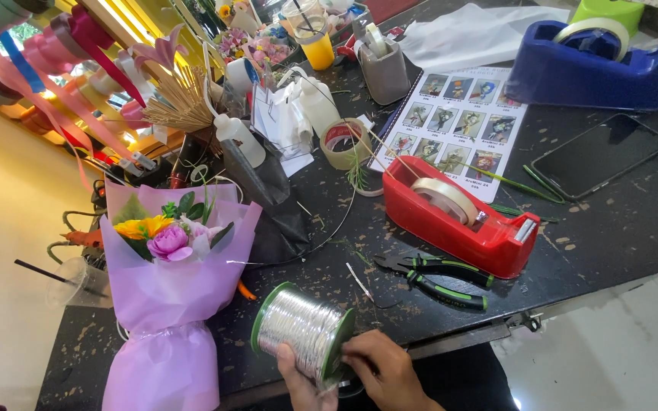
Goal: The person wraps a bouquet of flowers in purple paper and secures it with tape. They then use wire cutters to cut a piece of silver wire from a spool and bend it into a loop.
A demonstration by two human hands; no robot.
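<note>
At the bottom centre of the frame, the left hand [298,380] cups the spool of silver wire [304,329] from below while the right hand [381,367] fingers pinch closed at its green rim, on the dark counter [611,221] beside the purple-wrapped bouquet [167,297].

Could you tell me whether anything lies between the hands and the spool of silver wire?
Nothing visible does. The left hand already grips the spool of silver wire from below, and the right hand touches its green rim. The wrapped bouquet lies apart on one side, the pliers on the other.
</note>
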